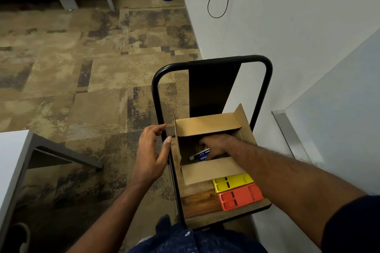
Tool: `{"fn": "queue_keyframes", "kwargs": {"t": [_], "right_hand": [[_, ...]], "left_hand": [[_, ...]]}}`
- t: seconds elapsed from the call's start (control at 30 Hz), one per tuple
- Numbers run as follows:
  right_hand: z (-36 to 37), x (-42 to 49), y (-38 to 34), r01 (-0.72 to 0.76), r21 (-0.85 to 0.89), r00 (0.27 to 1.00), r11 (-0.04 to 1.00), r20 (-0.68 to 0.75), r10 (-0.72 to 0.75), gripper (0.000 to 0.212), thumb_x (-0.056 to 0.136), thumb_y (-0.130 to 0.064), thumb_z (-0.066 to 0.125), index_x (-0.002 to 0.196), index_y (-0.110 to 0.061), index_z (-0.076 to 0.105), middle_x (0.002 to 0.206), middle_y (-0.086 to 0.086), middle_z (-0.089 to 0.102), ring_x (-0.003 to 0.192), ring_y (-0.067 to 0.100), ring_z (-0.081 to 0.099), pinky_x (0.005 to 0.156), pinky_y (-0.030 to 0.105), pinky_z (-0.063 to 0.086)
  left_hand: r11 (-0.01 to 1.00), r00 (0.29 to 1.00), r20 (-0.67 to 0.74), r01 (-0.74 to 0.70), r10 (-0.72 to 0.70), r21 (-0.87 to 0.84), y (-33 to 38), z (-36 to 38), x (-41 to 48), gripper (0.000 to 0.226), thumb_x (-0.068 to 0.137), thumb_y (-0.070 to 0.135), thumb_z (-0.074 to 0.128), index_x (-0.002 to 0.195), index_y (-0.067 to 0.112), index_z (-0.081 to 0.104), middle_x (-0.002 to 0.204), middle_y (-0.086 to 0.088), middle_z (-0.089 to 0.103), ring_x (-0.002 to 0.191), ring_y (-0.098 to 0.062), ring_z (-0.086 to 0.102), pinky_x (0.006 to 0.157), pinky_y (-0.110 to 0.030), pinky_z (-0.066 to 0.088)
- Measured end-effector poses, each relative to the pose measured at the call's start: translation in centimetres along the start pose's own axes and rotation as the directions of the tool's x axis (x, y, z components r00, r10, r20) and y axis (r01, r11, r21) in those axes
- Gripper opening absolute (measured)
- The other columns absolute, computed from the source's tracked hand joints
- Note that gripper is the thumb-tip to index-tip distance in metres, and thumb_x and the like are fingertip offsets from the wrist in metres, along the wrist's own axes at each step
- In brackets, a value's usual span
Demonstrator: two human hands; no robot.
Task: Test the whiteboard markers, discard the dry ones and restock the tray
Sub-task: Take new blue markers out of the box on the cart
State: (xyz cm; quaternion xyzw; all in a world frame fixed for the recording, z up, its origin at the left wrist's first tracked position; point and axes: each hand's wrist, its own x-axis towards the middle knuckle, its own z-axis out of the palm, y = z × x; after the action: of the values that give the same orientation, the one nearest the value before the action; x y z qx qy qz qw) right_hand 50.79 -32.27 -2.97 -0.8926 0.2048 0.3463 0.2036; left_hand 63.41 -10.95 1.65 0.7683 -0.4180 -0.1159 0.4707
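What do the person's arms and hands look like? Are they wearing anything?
Both hands are bare: no gloves, rings or watch show. The left hand and its forearm are uncovered as far as the picture shows. The right hand is bare too, with a hairy forearm and a dark navy sleeve ending above the elbow. The fingers have short, plain nails.

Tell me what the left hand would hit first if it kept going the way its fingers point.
Probably the left flap of the cardboard box; the left hand hovers open just beside it, fingers aimed up and right, though depth is unclear.
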Motion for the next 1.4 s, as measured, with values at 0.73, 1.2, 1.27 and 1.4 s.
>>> {"fn": "queue_keyframes", "kwargs": {"t": [0.73,1.2,1.27,1.4], "right_hand": [[0.9,-0.4,-0.7,0.056,-0.008,0.998,0.998,-0.042,-0.057,0.019,0.097,-0.021,0.056,0.112,-0.01,0.06,0.094,0.008,0.056,0.082,0.019,0.051,0.069,0.029,0.035],[-1.9,-7.1,-2.2,0.169,0.089,0.955,0.982,-0.262,-0.141,0.014,0.093,-0.017,0.058,0.106,-0.02,0.06,0.097,-0.002,0.061,0.084,0.015,0.054,0.072,0.033,0.04],[-2.4,-8.2,-2.1,0.181,0.154,0.943,0.971,-0.308,-0.126,0.016,0.095,-0.021,0.057,0.111,-0.018,0.059,0.104,0.001,0.064,0.089,0.017,0.056,0.075,0.036,0.045],[-4.0,-10.9,-1.8,0.223,0.363,0.894,0.905,-0.445,-0.041,0.018,0.096,-0.024,0.061,0.114,-0.021,0.059,0.103,-0.006,0.06,0.095,0.013,0.057,0.079,0.028,0.042]], "left_hand": [[1.0,1.0,0.025,0.002,-0.003,0.009,-0.1,0.6,0.4,0.042,0.095,0.042,0.049,0.131,0.021,0.052,0.119,0.008,0.052,0.113,-0.005,0.051,0.09,-0.027,0.047],[0.998,0.999,0.006,-0.047,0.048,-0.044,0.9,0.7,1.6,0.04,0.095,0.037,0.051,0.13,0.018,0.052,0.117,0.008,0.052,0.109,-0.006,0.052,0.087,-0.023,0.046],[0.997,0.999,0.007,-0.048,0.049,-0.068,1.2,0.6,1.9,0.04,0.094,0.037,0.051,0.129,0.018,0.053,0.116,0.007,0.052,0.109,-0.004,0.052,0.087,-0.023,0.047],[0.991,0.997,-0.004,-0.08,0.08,-0.112,2.2,0.5,2.5,0.04,0.094,0.038,0.051,0.128,0.017,0.054,0.117,0.005,0.054,0.109,-0.005,0.053,0.086,-0.024,0.049]]}}
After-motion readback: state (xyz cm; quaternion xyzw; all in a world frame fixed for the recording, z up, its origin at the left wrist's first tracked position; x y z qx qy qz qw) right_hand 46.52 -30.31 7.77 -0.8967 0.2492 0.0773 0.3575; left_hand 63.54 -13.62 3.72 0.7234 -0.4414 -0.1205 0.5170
